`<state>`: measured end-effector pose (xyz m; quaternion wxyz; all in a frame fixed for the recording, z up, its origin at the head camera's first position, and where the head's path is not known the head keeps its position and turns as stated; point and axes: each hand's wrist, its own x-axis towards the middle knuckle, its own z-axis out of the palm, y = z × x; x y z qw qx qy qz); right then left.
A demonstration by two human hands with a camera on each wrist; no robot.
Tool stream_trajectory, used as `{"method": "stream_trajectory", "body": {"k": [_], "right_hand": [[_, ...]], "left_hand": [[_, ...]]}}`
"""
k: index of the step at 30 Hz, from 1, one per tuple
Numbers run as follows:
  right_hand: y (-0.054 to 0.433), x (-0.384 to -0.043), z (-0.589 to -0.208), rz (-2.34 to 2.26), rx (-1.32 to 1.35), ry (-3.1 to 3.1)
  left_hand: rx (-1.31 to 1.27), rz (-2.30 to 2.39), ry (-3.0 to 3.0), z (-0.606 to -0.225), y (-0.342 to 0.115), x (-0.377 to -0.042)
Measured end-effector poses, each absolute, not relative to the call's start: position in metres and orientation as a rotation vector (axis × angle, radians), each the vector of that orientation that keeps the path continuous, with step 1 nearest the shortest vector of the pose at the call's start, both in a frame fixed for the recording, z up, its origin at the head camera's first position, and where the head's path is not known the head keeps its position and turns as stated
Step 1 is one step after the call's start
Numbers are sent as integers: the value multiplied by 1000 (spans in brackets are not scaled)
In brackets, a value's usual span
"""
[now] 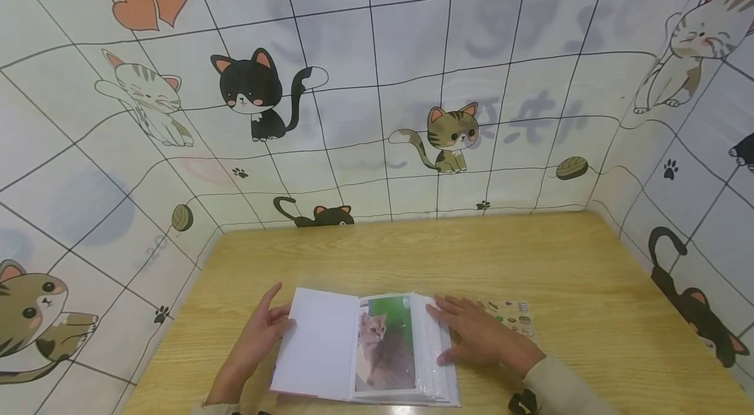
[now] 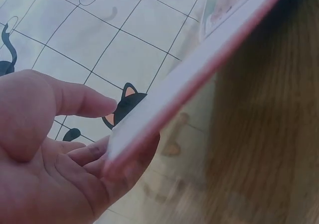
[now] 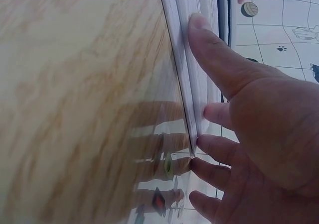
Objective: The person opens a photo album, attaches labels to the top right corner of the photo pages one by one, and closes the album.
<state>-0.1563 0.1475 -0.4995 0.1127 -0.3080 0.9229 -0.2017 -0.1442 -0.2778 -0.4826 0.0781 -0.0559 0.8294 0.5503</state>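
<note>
An opened photo album [image 1: 385,344] lies on the table, its white inside cover [image 1: 323,343] on the left and a cat photo [image 1: 385,346] in the sleeve on the right. My left hand [image 1: 259,335] is at the cover's outer edge. In the left wrist view, that cover edge [image 2: 199,79] is tilted up; fingers [image 2: 127,176] reach beneath it, with the thumb held apart above. My right hand [image 1: 480,333] rests at the album's right side, fingers spread. In the right wrist view its thumb and fingertips touch the stacked page edges [image 3: 194,74].
Partly under my right hand, a sheet of small colourful stickers [image 1: 524,317] lies on the wooden table [image 1: 412,251]. Walls covered with cat-patterned sheeting [image 1: 353,94] enclose the table at the back and both sides.
</note>
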Motion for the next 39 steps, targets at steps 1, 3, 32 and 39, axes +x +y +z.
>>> {"method": "stream_trajectory", "body": {"k": [1, 3, 32, 39], "right_hand": [[147, -156, -499, -591, -902, 2709], [147, -156, -499, -590, -901, 2708], [147, -156, -498, -604, -906, 2693], [148, -156, -499, -606, -910, 2695]], "left_hand": [[-163, 1652, 2481, -484, -278, -144], [-153, 1652, 2483, -485, -279, -144], [-261, 1599, 2466, -497, -283, -145], [-280, 1561, 2487, -497, -284, -144]]}}
